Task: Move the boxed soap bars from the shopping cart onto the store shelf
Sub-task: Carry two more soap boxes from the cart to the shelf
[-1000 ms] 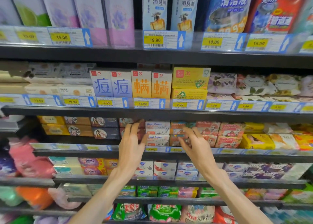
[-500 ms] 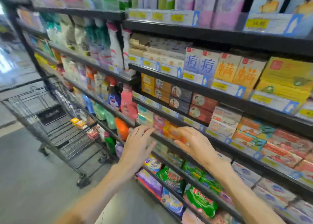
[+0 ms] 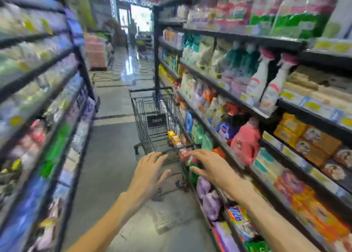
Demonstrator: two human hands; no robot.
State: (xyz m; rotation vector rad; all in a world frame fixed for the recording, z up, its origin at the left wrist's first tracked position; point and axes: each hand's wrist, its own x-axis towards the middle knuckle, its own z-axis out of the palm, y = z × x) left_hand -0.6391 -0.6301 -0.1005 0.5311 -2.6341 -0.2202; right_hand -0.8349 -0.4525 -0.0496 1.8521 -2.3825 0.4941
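Just beyond the outstretched fingers of both hands, the boxed soap bars lie in the basket of the shopping cart, which stands in the aisle close against the store shelf. The left hand and the right hand are both spread open, palms down, and hold nothing; their tips reach toward the near rim of the cart, though motion blur prevents saying whether either touches it.

Handling, as judged: small cardboard cartons of this kind should be light and stiff, with flat faces and square corners. Printed card may be slightly slick, so a pinch across the two long sides, thumb opposing the fingers, is the sound hold. The corners would dent under a hard squeeze or a drop. Several could probably be gathered in one hand if stacked face to face.

Appearance: a short row of small boxes is visible on the cart floor ahead of the fingers, yellow and orange at the far end, with a pinkish-red one nearest the right hand. Print and brand cannot be read. Similar yellow and brown cartons sit on the shelf to the right of the right hand, well above the cart floor.
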